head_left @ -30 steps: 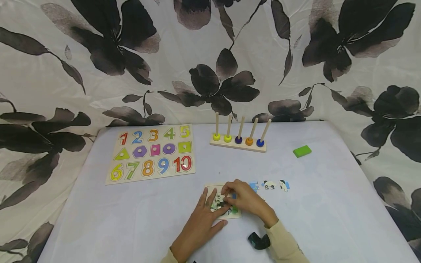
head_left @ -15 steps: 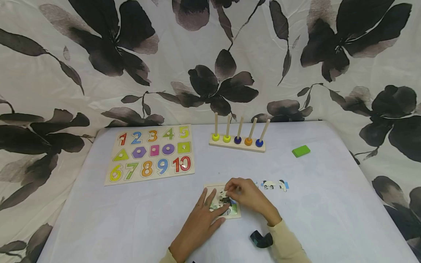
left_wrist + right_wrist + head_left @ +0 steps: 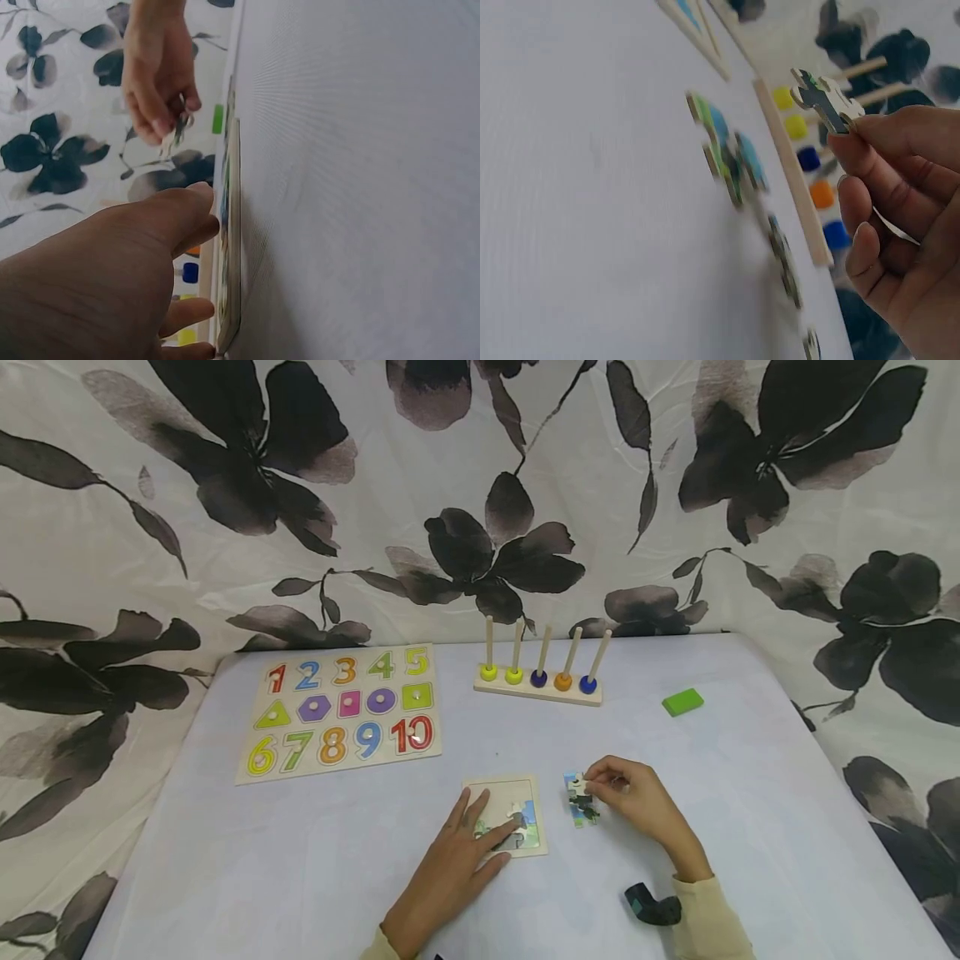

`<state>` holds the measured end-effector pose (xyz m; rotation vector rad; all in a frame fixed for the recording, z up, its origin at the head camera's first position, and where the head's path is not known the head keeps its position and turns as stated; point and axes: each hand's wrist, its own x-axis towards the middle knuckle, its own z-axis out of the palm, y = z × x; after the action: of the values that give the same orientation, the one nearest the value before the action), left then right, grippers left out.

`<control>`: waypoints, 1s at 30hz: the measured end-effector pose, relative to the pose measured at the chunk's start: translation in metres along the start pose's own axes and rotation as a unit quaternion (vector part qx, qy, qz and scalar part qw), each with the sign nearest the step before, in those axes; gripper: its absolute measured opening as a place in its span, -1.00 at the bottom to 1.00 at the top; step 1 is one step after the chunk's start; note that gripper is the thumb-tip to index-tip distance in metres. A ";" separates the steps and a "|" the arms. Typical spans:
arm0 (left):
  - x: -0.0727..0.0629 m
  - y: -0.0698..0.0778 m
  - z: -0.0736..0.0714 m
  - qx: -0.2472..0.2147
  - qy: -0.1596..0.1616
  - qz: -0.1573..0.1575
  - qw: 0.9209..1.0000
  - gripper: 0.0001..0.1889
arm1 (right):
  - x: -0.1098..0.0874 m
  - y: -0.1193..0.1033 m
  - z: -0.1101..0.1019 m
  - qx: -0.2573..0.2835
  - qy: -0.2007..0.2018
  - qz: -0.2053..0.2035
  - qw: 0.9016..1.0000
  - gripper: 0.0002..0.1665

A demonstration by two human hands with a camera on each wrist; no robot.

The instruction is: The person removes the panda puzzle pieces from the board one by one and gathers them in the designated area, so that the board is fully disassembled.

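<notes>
A small wooden jigsaw tray [image 3: 516, 792] lies on the white-covered table, partly filled with picture pieces along its lower and right side. My left hand [image 3: 453, 868] rests on it with fingers spread and straight, hiding its lower left part. To the right of the tray, my right hand [image 3: 641, 797] pinches a jigsaw piece [image 3: 826, 103] between thumb and fingertips, raised above the table. Under and beside it lie several loose jigsaw pieces [image 3: 735, 172] with blue, green and black printing. In the head view the right hand covers some of them.
Behind on the left is a wooden number and shape puzzle board [image 3: 337, 714]. A peg stand [image 3: 536, 690] with one coloured ring per peg stands at the back middle. A green block [image 3: 682, 702] lies at the back right. Floral cloth [image 3: 465, 468] hangs behind the table.
My right hand has lifted the jigsaw piece out of the tray and carried it right, over the loose pieces. The tray's upper left now shows bare wood. My left hand has stayed put.
</notes>
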<state>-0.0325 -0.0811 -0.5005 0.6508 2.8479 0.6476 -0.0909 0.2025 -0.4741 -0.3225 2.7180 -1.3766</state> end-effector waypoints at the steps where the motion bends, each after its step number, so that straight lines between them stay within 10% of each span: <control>1: 0.000 0.000 0.000 -0.002 0.002 -0.001 1.000 -0.57 | -0.002 0.003 -0.004 0.000 0.005 0.006 1.000 -0.95; 30: -0.002 -0.004 0.000 -0.027 0.001 -0.012 1.000 -0.59 | -0.024 0.033 -0.021 -0.041 -0.020 0.074 0.996 -0.94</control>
<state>-0.0320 -0.0853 -0.5024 0.6059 2.8250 0.7194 -0.0762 0.2430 -0.4886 -0.1476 2.7079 -1.2104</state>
